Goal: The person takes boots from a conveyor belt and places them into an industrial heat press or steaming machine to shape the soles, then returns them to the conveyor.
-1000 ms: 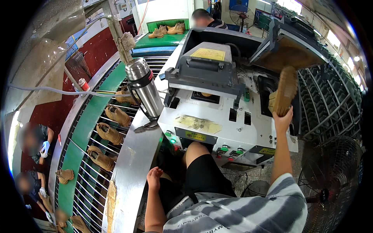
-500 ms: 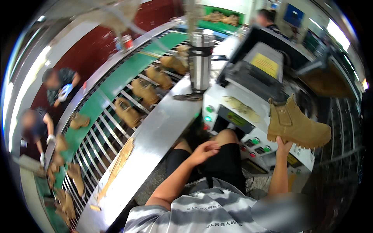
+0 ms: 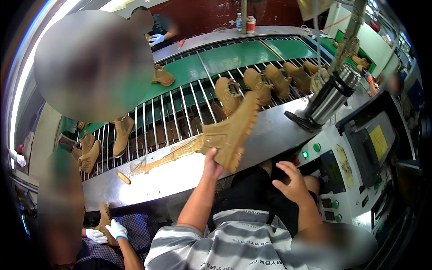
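Note:
A tan ankle boot [image 3: 234, 130] with a ridged sole hangs over the metal ledge, tilted, its sole turned to the right. My left hand [image 3: 213, 164] grips it at the lower side near the heel and shaft. Apart from the boot, my right hand [image 3: 291, 182] is raised over my lap with its fingers spread and nothing in them. Behind the held boot, several tan boots [image 3: 257, 85] stand in a row on the roller conveyor [image 3: 164, 117].
The metal ledge [image 3: 148, 184] bears a worn tape strip and a small tan piece [image 3: 123, 178]. A steel flask [image 3: 333, 96] stands beside a machine with green buttons [image 3: 351, 166] on the right. At lower left, a co-worker's gloved hands [image 3: 118, 229] hold another boot; a further person works across the conveyor.
The boot has passed from my right hand to my left, from beside the machine to over the ledge. My right hand has come back empty. The view has turned left.

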The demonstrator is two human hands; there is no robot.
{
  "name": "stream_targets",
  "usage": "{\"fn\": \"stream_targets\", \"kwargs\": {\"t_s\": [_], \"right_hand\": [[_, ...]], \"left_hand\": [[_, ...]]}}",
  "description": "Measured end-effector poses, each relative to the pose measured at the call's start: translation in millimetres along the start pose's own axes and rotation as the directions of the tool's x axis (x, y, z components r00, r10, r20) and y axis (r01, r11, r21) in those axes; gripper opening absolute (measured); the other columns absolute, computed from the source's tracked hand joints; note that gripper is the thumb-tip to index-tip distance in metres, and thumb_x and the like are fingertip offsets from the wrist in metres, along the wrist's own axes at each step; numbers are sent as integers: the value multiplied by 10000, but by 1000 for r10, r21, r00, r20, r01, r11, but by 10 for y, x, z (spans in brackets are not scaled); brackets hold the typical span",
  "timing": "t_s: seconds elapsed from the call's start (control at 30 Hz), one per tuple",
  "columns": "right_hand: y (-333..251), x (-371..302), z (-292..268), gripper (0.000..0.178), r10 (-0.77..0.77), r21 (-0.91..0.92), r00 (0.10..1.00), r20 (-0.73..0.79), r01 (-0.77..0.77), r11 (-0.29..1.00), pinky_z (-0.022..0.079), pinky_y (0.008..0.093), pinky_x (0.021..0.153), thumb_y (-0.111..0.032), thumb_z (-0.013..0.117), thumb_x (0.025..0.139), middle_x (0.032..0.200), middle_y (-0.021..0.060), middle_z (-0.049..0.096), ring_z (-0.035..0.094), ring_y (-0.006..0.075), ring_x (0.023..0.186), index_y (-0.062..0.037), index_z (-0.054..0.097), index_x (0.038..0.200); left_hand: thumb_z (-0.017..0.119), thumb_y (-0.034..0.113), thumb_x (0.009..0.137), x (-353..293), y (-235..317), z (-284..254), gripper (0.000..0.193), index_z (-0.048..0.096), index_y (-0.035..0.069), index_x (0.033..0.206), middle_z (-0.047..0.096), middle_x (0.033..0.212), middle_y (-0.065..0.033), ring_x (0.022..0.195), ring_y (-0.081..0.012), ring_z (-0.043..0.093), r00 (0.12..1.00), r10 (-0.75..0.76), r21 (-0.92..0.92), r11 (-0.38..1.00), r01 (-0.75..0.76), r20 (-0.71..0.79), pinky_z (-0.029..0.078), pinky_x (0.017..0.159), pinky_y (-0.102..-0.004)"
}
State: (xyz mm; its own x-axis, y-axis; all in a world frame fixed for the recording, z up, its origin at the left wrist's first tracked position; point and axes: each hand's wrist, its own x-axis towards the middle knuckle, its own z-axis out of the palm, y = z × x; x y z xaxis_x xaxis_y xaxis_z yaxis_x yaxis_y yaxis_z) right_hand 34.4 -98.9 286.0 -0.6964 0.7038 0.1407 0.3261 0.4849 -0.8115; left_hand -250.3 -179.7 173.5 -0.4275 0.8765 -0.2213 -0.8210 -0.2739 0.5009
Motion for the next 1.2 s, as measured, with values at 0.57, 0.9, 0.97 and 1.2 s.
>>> {"fn": "stream_targets", "kwargs": {"t_s": [0.57, 0.9, 0.97, 1.2], "right_hand": [[865, 2083, 2043, 197, 142, -109, 976, 162, -126, 986, 513, 393, 699, -227, 670, 799, 774, 85, 653, 642, 301, 754, -69, 657, 916], [1205, 2659, 2621, 215, -154, -476, 988, 20, 145, 868, 488, 457, 526, -223, 639, 761, 601, 97, 607, 596, 334, 541, -96, 553, 611], [1228, 2682, 2616, 214, -169, -459, 986, 12, 156, 875, 486, 448, 513, -217, 641, 750, 589, 93, 597, 591, 326, 528, -100, 546, 599], [1208, 2733, 2604, 227, -145, -436, 988, 56, 154, 887, 477, 429, 495, -219, 661, 734, 578, 69, 568, 581, 304, 528, -126, 522, 580]], "left_hand": [[788, 227, 691, 2317, 425, -904, 836, 393, 14, 1397, 446, 1373, -219, 1277, -389, 427, 642, 766, 984, 88, -152, 31, 357, 1071, -437], [668, 176, 739, 2183, 1321, -1234, 742, 369, -40, 1383, 420, 1389, -249, 1306, -379, 412, 667, 709, 954, -28, -298, 229, 318, 1113, -420], [687, 205, 762, 2734, 1683, -1352, 760, 348, -51, 1393, 402, 1393, -268, 1301, -413, 395, 580, 791, 978, -112, -176, 195, 310, 1109, -448], [753, 544, 645, 4660, 3107, -1624, 1086, 284, -66, 1412, 387, 1386, -246, 1272, -401, 421, 266, 962, 945, -23, 326, -68, 380, 1042, -475]]}}
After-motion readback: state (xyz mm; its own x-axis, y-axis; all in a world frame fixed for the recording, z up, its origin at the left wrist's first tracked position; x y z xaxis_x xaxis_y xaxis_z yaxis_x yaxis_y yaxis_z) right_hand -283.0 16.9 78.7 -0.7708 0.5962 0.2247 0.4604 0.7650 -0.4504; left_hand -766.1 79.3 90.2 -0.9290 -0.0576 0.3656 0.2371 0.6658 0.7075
